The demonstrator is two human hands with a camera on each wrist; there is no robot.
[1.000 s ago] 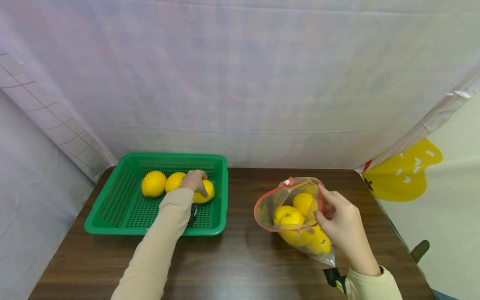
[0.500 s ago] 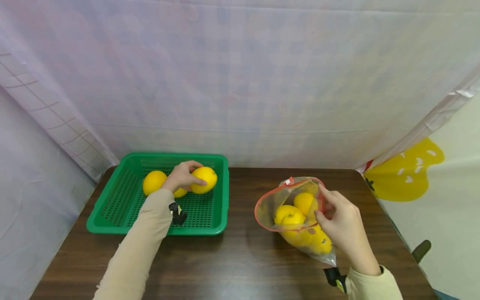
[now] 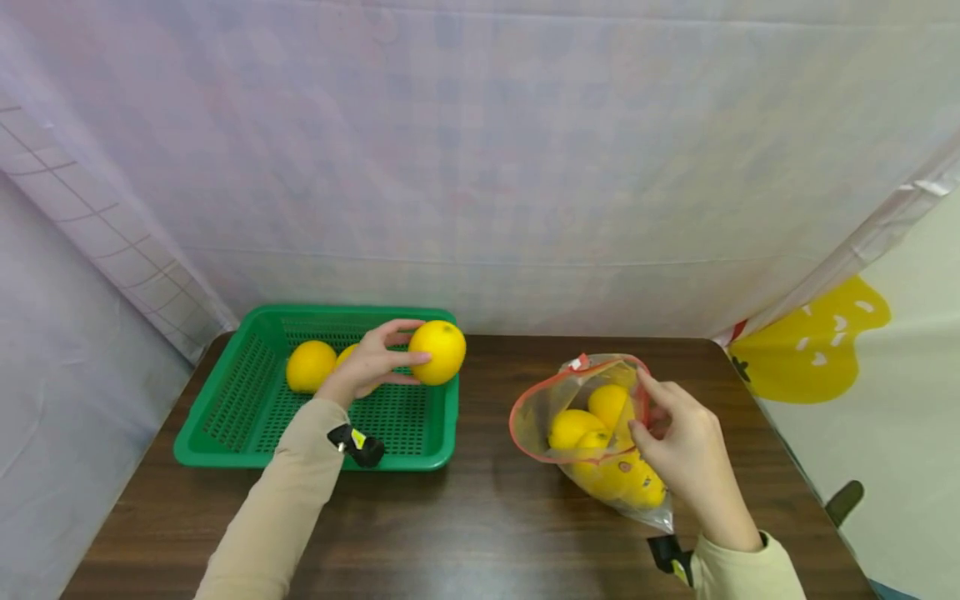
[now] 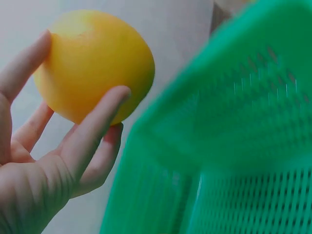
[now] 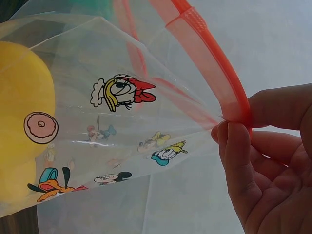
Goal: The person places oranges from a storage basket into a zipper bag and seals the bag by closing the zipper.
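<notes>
My left hand [image 3: 372,358] grips a round yellow orange [image 3: 438,352] by its fingertips, raised over the right rim of the green plastic basket [image 3: 315,461]. In the left wrist view the thumb and fingers spread around the orange [image 4: 95,66], beside the basket wall [image 4: 161,126]. Two more oranges [image 3: 311,367] lie in the basket, one partly hidden behind my left hand. My right hand [image 3: 686,446] pinches the red-edged mouth of a clear zip bag [image 3: 536,421], which stands open. Several oranges [image 3: 576,429] fill the bag. Cartoon prints show on its plastic [image 5: 122,92] in the right wrist view.
Basket and bag stand apart on a dark brown wooden table [image 3: 480,517]. A pale patterned curtain [image 3: 480,167] hangs right behind the table. A yellow shape [image 3: 810,350] shows on the white sheet at the right.
My left hand has lifted an orange out of the basket and carried it up and right to the rim. My right hand keeps its pinch on the bag's edge.
</notes>
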